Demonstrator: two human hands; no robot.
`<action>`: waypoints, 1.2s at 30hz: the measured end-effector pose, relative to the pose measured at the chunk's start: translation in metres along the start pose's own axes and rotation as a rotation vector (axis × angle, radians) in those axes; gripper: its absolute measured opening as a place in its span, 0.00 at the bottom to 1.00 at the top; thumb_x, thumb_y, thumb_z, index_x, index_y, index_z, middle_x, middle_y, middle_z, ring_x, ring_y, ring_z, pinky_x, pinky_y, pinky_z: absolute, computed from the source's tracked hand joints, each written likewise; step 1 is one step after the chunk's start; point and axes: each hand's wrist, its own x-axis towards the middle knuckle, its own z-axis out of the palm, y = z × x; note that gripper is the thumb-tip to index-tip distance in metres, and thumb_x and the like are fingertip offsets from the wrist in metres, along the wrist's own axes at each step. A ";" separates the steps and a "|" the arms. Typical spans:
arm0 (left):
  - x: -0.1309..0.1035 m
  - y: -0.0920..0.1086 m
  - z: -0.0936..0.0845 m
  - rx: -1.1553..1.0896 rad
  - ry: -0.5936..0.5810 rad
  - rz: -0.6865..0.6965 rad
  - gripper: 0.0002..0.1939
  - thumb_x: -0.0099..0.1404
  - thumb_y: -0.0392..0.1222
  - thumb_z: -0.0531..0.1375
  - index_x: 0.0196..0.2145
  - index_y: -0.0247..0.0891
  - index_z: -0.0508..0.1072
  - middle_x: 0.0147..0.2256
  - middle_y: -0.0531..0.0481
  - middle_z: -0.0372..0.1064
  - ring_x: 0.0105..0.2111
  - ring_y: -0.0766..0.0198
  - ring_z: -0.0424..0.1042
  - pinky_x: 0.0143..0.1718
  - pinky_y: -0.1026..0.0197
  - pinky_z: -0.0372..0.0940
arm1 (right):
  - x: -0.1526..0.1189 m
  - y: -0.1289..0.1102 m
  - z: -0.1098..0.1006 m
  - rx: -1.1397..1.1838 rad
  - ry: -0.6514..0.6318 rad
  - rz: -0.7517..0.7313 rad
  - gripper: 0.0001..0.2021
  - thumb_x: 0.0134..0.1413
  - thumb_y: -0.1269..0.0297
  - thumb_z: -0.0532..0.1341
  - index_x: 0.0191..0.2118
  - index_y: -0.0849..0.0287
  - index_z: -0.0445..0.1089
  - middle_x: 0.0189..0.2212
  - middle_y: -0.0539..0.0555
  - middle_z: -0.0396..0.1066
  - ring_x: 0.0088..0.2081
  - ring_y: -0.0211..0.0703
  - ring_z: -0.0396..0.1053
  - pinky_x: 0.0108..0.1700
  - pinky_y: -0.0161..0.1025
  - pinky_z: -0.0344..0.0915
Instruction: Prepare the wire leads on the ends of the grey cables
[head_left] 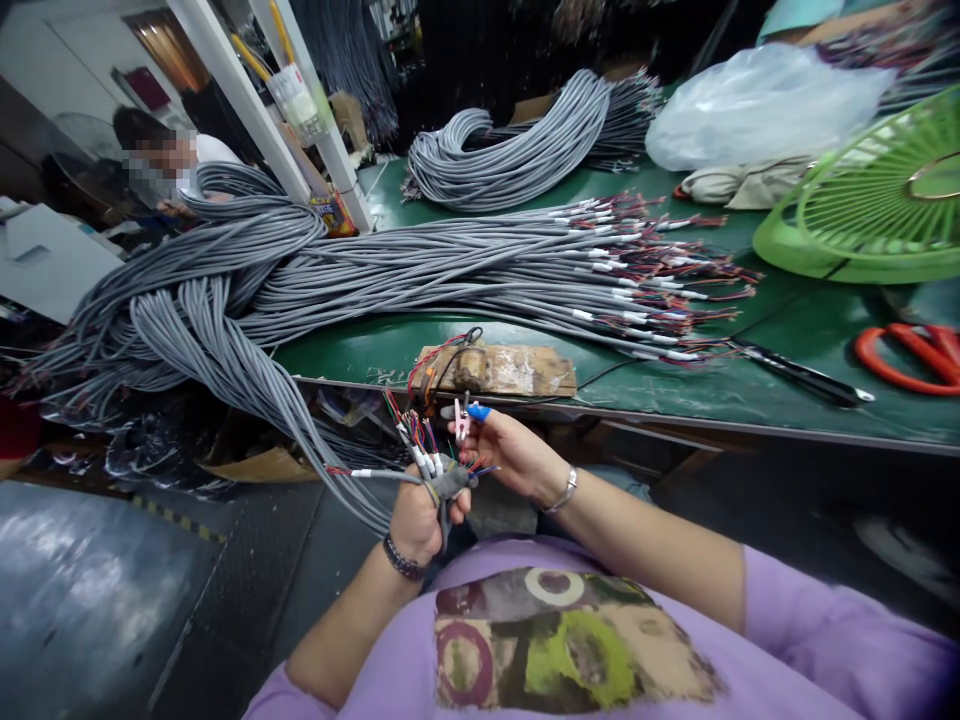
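The left hand (pixel 420 515) is closed around a bundle of grey cables (pixel 262 385), just in front of the front edge of the worktop (pixel 705 400). The cables are round, smooth and flexible; they hang in a thick curve over this edge, near its left end. At the fist their ends spread as thin coloured wires (pixel 420 430), with white sleeves below them. A dull grey, rounded piece (pixel 450 482) is at the thumb side of this hand; I cannot tell if it is a finger cover.

The right hand (pixel 517 455) has a narrow grip: the thumb, with a glossy blue cover (pixel 478 411) on its tip, and the fingers are close together at a small pale pink piece (pixel 460 422). Whether they press firmly on it, I cannot tell. This hand is just beside the wire ends.

On the worktop, which is green and shiny, a rough wooden board (pixel 525 370) with stains lies along the front edge, near both hands. Behind it, many straight grey cables (pixel 450 255) lie lengthwise, with loose wires toward the right end. A smooth coil of cable (pixel 525 150) lies near the back edge. At the right end are a ribbed green plastic fan (pixel 877 200) and red scissors (pixel 911 350).
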 end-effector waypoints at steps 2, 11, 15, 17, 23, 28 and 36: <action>0.002 0.001 0.002 -0.027 -0.005 -0.010 0.14 0.51 0.46 0.65 0.20 0.34 0.68 0.13 0.53 0.65 0.11 0.74 0.58 0.13 0.70 0.49 | 0.002 0.001 -0.001 0.004 0.013 0.005 0.13 0.58 0.59 0.57 0.31 0.62 0.73 0.27 0.54 0.72 0.23 0.33 0.65 0.25 0.31 0.66; 0.008 -0.003 0.002 -0.115 0.005 -0.057 0.12 0.49 0.42 0.66 0.20 0.35 0.67 0.13 0.54 0.63 0.12 0.74 0.58 0.13 0.70 0.49 | 0.013 0.003 0.001 0.084 0.025 0.026 0.15 0.54 0.53 0.61 0.30 0.62 0.72 0.21 0.50 0.71 0.19 0.32 0.64 0.22 0.29 0.64; 0.010 -0.006 0.001 -0.120 0.025 -0.089 0.11 0.48 0.42 0.66 0.21 0.34 0.68 0.13 0.54 0.64 0.11 0.74 0.58 0.12 0.71 0.49 | 0.016 0.006 0.001 0.109 0.060 -0.001 0.15 0.53 0.53 0.63 0.29 0.62 0.71 0.21 0.50 0.72 0.18 0.31 0.63 0.21 0.29 0.63; 0.011 -0.006 0.001 -0.106 0.034 -0.102 0.11 0.47 0.42 0.66 0.21 0.34 0.68 0.13 0.54 0.64 0.11 0.74 0.58 0.12 0.71 0.49 | 0.016 0.008 0.000 0.116 0.066 0.003 0.15 0.52 0.52 0.63 0.28 0.62 0.71 0.21 0.50 0.72 0.19 0.32 0.63 0.21 0.29 0.63; 0.009 -0.006 0.001 -0.106 0.052 -0.091 0.12 0.47 0.43 0.66 0.22 0.34 0.68 0.13 0.54 0.64 0.11 0.74 0.58 0.12 0.71 0.49 | 0.010 0.008 -0.003 0.125 -0.025 0.050 0.21 0.55 0.45 0.56 0.32 0.61 0.71 0.26 0.52 0.72 0.22 0.33 0.65 0.25 0.31 0.63; 0.000 -0.004 0.002 -0.079 0.059 -0.070 0.12 0.48 0.44 0.66 0.22 0.34 0.68 0.13 0.54 0.64 0.11 0.73 0.59 0.12 0.71 0.48 | 0.005 0.002 -0.004 0.118 -0.080 0.116 0.23 0.58 0.44 0.51 0.34 0.61 0.71 0.29 0.54 0.72 0.24 0.34 0.66 0.26 0.32 0.65; -0.005 -0.001 0.001 -0.061 0.059 -0.043 0.13 0.48 0.45 0.66 0.21 0.35 0.68 0.13 0.53 0.65 0.12 0.73 0.59 0.13 0.71 0.50 | 0.002 -0.002 -0.002 0.009 0.001 0.022 0.11 0.60 0.63 0.56 0.34 0.63 0.73 0.30 0.54 0.73 0.27 0.34 0.68 0.28 0.30 0.67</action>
